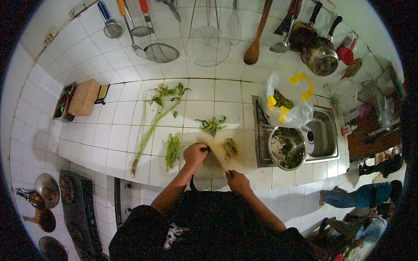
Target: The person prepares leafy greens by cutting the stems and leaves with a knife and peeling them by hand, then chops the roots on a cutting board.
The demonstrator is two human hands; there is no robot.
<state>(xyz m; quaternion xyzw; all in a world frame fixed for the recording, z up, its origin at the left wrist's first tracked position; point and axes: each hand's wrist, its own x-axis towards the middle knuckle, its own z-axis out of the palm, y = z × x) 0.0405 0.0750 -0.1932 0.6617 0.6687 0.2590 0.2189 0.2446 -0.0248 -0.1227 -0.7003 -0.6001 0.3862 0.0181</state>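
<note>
My right hand (pixel 238 180) is closed round the dark handle of a knife. The blade (pixel 219 160) slants up and left over the pale cutting board (pixel 247 145). Close to the blade's far end, my left hand (pixel 195 154) is closed, with something small and dark at its fingertips that I cannot make out. Chopped greens (pixel 230 148) lie on the board to the right of the blade. Leafy pieces (pixel 212 125) rest at the board's far edge, and a bunch of cut green stems (pixel 173 151) lies left of the board.
Long leafy stalks (pixel 150 130) lie farther left on the tiled counter. On the right, a metal bowl (pixel 300 164) of chopped greens and a plastic bag (pixel 300 114) stand by the sink (pixel 333 150). Utensils and pans (pixel 320 58) hang along the wall. Several people appear lower right.
</note>
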